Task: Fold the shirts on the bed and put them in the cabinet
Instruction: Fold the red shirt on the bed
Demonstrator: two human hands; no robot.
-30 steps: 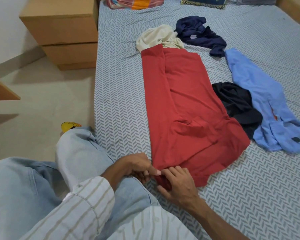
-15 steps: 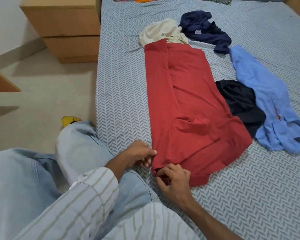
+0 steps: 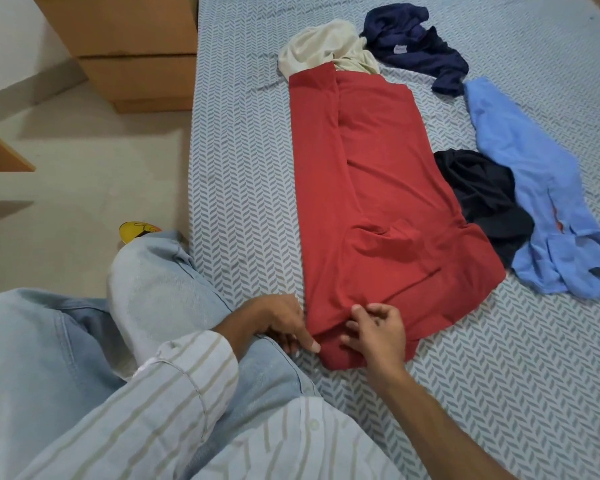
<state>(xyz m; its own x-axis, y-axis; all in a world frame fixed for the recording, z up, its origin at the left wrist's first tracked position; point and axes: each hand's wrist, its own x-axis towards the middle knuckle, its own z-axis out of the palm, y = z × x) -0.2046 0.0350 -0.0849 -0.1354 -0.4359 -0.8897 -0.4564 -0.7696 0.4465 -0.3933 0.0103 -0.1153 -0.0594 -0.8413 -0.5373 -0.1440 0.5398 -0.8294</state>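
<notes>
A red shirt (image 3: 378,202) lies lengthwise on the bed (image 3: 243,168), its left side folded over. My left hand (image 3: 284,323) sits at the shirt's near left corner, thumb and curled fingers pinching the edge. My right hand (image 3: 374,334) rests on the near hem, fingers curled and pinching the red fabric. A cream shirt (image 3: 323,46) lies bunched at the red shirt's far end. A navy shirt (image 3: 416,50) lies behind it. A black shirt (image 3: 482,199) and a light blue shirt (image 3: 534,188) lie to the right.
A wooden cabinet with drawers (image 3: 136,46) stands on the floor left of the bed. My knee in light jeans (image 3: 160,289) rests on the bed's near left edge. A yellow object (image 3: 136,230) lies on the floor (image 3: 84,202). A wooden corner (image 3: 0,154) juts in at left.
My left hand left the shirt, then came back to its near left corner. My right hand shifted up onto the hem. The view moved closer.
</notes>
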